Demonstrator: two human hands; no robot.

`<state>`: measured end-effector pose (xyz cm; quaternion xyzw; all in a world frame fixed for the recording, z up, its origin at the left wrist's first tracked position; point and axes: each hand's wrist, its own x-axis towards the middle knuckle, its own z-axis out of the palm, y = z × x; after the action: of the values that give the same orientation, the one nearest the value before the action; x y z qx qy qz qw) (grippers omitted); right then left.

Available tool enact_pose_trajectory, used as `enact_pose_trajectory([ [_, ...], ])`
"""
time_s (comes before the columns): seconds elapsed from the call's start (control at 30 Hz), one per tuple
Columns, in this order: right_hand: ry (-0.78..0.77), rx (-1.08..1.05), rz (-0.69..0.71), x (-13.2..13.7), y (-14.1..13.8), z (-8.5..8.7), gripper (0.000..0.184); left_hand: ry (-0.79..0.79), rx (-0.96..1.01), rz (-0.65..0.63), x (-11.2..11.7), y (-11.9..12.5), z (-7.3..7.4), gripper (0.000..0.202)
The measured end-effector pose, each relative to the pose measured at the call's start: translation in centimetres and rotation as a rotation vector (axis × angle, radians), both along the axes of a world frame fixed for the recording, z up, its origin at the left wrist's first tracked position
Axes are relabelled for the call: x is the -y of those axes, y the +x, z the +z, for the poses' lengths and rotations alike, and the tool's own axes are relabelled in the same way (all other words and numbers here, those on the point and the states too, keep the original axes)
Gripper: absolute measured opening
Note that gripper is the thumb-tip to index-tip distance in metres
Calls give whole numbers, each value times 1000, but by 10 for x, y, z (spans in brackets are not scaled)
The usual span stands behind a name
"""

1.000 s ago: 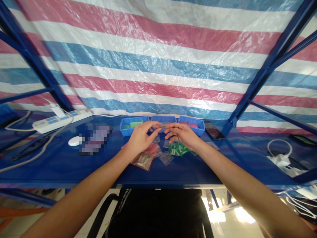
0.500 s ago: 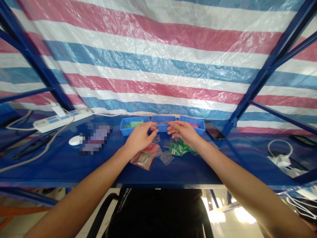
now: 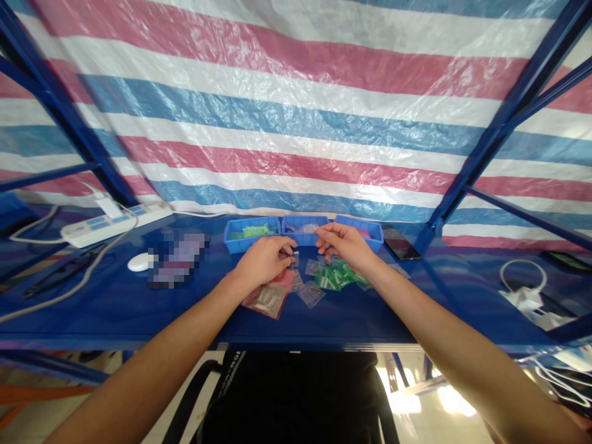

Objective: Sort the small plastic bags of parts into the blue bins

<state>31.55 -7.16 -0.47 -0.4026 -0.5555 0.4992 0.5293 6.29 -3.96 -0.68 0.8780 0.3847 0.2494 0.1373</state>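
Above the middle of a blue table (image 3: 361, 320), the left hand (image 3: 263, 259) has dropped from beside the trays towards small clear bags (image 3: 311, 295); its thumb and fingers are apart, and whether they touch a bag I cannot tell. A clear bag (image 3: 307, 228), between the hands a second ago, now lies in the middle tray (image 3: 306, 242), so its handling seems finished. The right hand (image 3: 346, 245) hovers before the right tray (image 3: 372, 244), fingers half curled; whether their tips meet I cannot tell.

On the table, left to right: a white power strip (image 3: 118, 226), the left tray (image 3: 240, 248) with green bags (image 3: 252, 231), a red bag (image 3: 269, 300) just below the left hand, the loose clear bags, a green pile (image 3: 337, 277) near the right hand, a phone (image 3: 401, 242) beside the right tray, and, well apart, a white charger (image 3: 526, 298).

Behind, striped sheeting (image 3: 296, 123) hangs beyond blue posts (image 3: 490, 139).
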Motion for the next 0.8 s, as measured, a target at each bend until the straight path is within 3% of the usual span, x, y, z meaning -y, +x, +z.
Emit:
enact_pose_trajectory([
  [0.17, 16, 37, 21, 2, -3, -1, 45, 86, -44, 2, -1, 1, -2, 33],
  [0.37, 42, 73, 42, 2, -4, -2, 44, -14, 32, -49, -1, 2, -2, 29],
  [0.6, 46, 114, 64, 2, -3, -4, 42, 28, 23, -60, -1, 2, -4, 36],
  [0.8, 71, 155, 68, 0, -2, -7, 42, 78, 89, -26, 8, 6, 9, 30],
])
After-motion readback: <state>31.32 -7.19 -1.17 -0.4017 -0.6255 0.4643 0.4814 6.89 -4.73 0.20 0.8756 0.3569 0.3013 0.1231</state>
